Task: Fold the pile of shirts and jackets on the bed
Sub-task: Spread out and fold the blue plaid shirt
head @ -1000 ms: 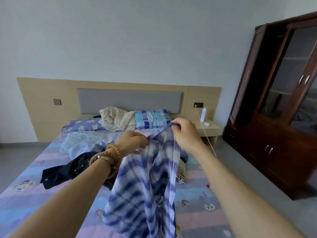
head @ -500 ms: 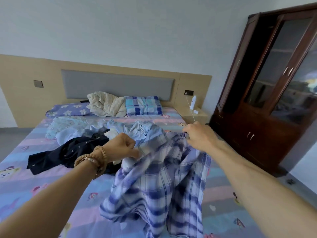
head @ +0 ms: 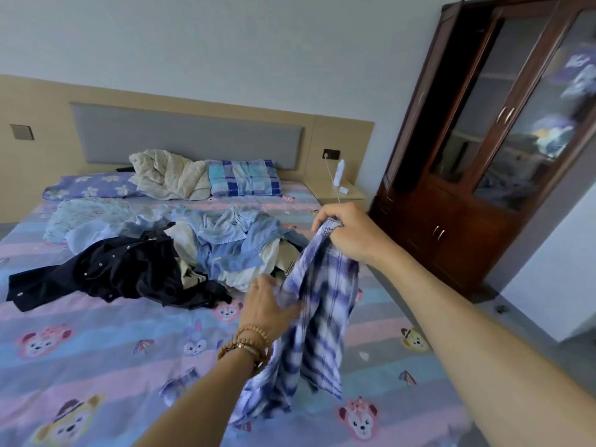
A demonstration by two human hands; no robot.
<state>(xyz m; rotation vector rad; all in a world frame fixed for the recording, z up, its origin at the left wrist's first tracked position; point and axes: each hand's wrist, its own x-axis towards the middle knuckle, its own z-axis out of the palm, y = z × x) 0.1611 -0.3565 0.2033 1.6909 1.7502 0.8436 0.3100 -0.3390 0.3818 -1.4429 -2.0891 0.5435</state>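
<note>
The right hand (head: pixel 350 233) bunches one edge of the plaid shirt (head: pixel 314 321) in a tight fist, holding it above the bed (head: pixel 96 366), while the left hand (head: pixel 269 309) pinches lower cloth, probably to spread it for folding.

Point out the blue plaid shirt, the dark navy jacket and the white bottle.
Blue plaid shirt (head: pixel 325 304), head view, hanging mid-panel.
Dark navy jacket (head: pixel 122 269), head view, crumpled middle.
White bottle (head: pixel 339 172), head view, body.

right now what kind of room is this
Most likely a bedroom: a bed with a padded headboard and pillows, a bedside table, and a dark wooden cabinet alongside.
</note>
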